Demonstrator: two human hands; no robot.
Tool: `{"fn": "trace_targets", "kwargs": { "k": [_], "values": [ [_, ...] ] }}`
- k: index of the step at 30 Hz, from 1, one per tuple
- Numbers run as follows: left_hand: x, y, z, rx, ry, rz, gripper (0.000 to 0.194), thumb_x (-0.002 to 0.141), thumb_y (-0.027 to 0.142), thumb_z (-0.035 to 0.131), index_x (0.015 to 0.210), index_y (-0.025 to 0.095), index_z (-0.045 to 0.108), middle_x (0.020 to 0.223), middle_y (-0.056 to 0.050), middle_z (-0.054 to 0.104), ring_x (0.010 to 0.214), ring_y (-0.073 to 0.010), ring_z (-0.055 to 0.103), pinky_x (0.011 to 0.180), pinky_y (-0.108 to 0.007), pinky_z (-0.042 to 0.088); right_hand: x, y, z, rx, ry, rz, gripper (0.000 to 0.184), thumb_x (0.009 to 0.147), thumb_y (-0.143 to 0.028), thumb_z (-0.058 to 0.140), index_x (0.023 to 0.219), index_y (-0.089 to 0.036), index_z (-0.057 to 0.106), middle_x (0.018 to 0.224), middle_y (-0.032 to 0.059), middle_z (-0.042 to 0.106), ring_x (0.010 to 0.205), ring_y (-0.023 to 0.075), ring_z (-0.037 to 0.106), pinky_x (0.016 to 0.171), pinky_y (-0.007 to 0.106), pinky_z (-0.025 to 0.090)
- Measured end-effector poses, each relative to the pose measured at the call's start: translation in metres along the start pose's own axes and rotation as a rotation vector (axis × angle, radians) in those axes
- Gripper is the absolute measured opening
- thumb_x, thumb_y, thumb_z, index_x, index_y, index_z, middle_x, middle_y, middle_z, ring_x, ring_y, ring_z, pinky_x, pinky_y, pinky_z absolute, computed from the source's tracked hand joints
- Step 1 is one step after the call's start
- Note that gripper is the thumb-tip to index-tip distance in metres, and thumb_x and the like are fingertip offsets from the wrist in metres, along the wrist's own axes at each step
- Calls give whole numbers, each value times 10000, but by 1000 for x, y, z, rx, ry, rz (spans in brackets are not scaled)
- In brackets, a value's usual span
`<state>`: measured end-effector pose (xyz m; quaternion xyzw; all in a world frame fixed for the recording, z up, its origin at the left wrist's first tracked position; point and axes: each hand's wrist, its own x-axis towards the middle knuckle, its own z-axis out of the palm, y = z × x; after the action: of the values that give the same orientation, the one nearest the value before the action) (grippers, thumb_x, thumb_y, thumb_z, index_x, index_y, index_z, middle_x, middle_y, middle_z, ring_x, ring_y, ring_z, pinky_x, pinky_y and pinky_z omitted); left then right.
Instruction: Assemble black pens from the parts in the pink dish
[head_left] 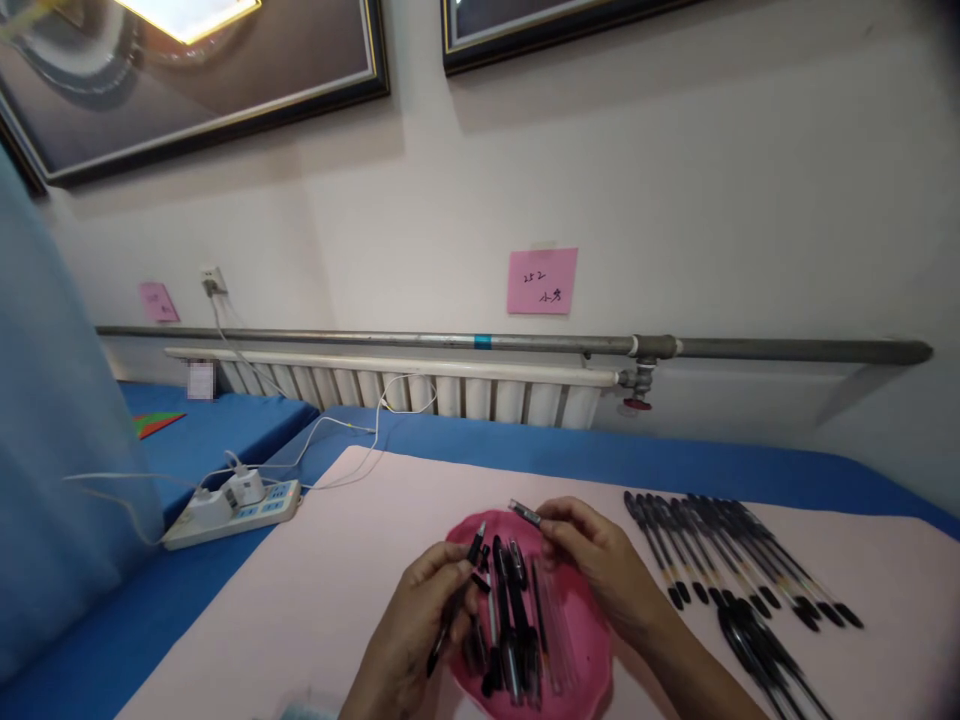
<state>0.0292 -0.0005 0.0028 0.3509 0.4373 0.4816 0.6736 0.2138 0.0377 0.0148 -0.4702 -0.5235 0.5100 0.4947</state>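
Over the left side of a pink bowl (596, 690), my left hand (424, 605) is closed round a black pen (477, 543), its bare tip pointing up. The pen's other end sticks out below the palm. Between thumb and fingers, my right hand (592, 555) pinches a pen cap (524, 512), clear and dark, above the bowl's far rim. The cap and the pen tip are apart. Inside the bowl lie several loose pen parts (510, 625): black pieces, caps and clear tubes. My left fingers hide some of them.
Several assembled pens (720, 555) lie in a slanted row on the pink sheet (300, 590) at right, with more black pens (761, 645) nearer me. A power strip (262, 508) with cables sits at left. Behind the blue table edge (675, 455) are a radiator (450, 398) and pipe.
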Motion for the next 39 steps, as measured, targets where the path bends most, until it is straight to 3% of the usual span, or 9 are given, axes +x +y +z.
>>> {"fn": "trace_targets", "kwargs": {
  "k": [18, 25, 31, 33, 36, 39],
  "values": [
    [-5, 3, 1, 217, -48, -126, 255, 649, 322, 569, 838, 153, 554, 484, 33, 556, 285, -31, 312, 329, -187, 91, -6, -16, 0, -27, -79, -11, 130, 645, -194, 512, 695, -176, 630, 549, -49, 552, 548, 113, 504, 592, 250, 410],
    [-7, 4, 3, 266, -52, -166, 239, 645, 304, 579, 835, 159, 575, 475, 37, 555, 288, -26, 310, 341, -182, 115, -9, -18, 0, -121, -182, -72, 135, 644, -161, 500, 685, -174, 628, 647, -31, 565, 582, 112, 505, 589, 246, 415],
    [-9, -1, 4, 221, -126, -129, 268, 688, 353, 586, 875, 162, 563, 533, 20, 583, 303, -34, 347, 343, -184, 115, -12, -11, 11, -146, -280, -57, 154, 675, -132, 518, 781, -185, 616, 706, -26, 604, 636, 122, 549, 618, 246, 446],
    [-9, -2, 4, 198, -146, -96, 267, 692, 360, 593, 867, 161, 563, 553, 19, 583, 314, -34, 361, 343, -182, 117, -14, -12, 16, -163, -246, -63, 237, 687, -164, 556, 916, -195, 608, 823, 1, 631, 756, 154, 588, 693, 276, 474],
    [-10, -1, 5, 187, -166, -44, 289, 698, 398, 602, 845, 151, 564, 574, 14, 582, 328, -29, 365, 340, -177, 124, -28, -22, 17, -232, -57, -138, 385, 735, -265, 575, 1113, -205, 538, 1029, 58, 622, 962, 198, 574, 845, 334, 454],
    [-11, 0, 8, 189, -156, -10, 331, 696, 449, 610, 824, 149, 556, 547, 21, 569, 331, -28, 359, 338, -168, 146, -67, -33, 3, -422, -65, -195, 278, 791, -296, 511, 1048, -217, 585, 980, 55, 640, 897, 188, 588, 800, 306, 461]
  ]
}}
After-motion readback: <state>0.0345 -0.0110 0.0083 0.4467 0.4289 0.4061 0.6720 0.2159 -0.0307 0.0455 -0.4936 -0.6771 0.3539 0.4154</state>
